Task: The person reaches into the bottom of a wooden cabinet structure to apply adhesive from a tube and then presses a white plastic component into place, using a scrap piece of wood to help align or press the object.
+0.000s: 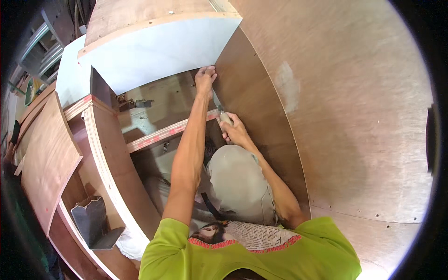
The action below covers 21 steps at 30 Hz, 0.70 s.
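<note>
My camera shows white glare at five o'clock, black edges, and soft shadow on the board [352, 114] at three.

A broad sheet of plywood [336, 116] takes up the right side, its edge bowed by the lens, with a pale smear [286, 86] toward its far part and a row of small dark holes [377, 215] beside a seam at the near end. Bright light falls on the near right corner, while a soft shadow darkens the sheet's middle. On the left stands an open wooden framework [98, 144] with pale layered edges and reddish-brown inner faces; a thin board [52, 161] leans at a slant on its outer side. At the far left, silver metal rails [38, 39] and a green tray [33, 91] sit in dimmer surroundings.
</note>
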Motion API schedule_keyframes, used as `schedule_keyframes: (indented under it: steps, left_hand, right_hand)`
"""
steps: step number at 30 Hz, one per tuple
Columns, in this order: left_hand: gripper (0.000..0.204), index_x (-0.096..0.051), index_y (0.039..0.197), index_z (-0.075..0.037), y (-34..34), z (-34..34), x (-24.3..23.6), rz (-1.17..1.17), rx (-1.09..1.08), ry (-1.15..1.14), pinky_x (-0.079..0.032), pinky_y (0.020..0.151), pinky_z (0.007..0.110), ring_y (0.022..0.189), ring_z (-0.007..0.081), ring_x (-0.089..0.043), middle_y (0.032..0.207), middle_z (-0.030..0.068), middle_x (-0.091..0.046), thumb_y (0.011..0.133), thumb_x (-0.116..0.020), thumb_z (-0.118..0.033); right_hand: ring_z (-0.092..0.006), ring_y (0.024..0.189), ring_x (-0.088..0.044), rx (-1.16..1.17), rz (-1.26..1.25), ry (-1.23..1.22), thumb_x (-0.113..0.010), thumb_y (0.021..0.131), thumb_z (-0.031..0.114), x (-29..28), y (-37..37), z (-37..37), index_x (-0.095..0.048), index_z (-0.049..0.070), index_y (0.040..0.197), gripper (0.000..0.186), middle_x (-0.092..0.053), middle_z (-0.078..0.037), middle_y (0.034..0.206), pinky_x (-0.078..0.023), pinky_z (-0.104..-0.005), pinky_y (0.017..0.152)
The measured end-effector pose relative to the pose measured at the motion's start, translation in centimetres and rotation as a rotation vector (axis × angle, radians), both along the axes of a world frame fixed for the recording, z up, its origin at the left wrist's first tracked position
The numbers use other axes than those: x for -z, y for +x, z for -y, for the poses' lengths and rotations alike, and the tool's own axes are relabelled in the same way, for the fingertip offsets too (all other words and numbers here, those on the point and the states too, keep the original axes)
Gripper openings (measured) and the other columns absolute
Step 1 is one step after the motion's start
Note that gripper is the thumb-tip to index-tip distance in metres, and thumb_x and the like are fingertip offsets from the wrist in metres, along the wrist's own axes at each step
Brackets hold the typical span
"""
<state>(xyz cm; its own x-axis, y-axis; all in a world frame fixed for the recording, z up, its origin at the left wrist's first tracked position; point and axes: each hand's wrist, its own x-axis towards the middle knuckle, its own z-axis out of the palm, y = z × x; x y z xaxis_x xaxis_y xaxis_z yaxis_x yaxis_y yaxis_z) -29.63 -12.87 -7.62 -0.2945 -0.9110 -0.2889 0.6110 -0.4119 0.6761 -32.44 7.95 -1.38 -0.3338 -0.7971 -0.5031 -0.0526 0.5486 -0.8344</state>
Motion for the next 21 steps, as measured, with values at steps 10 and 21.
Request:
schedule_keyframes:
  steps: [10,21]
  left_hand:
    - [0.021,-0.063,0.089,0.004,-1.8,0.0,1.5,0.345,-0.274,-0.163,-0.048,0.060,0.025,0.063,0.0115,-0.058,0.076,0.0071,-0.065,0.084,-0.064,-0.016]
    - [0.034,-0.061,0.097,0.002,4.6,-5.7,1.1,0.410,-0.065,-0.203,-0.048,0.060,0.027,0.065,0.0122,-0.058,0.077,0.0081,-0.064,0.100,-0.041,-0.026]
  right_hand:
    - [-0.0073,0.053,-0.048,0.073,-0.003,-0.070,-0.058,0.089,0.014,0.4,0.0,0.4,-0.039,0.002,0.131,0.047,-0.055,-0.004,0.081,-0.039,-0.0229,0.043]
    - [-0.0112,0.052,-0.052,0.019,-0.166,-0.215,-0.057,0.089,0.019,-1.9,0.4,0.8,-0.041,0.001,0.133,0.050,-0.061,-0.008,0.086,-0.045,-0.0265,0.049]
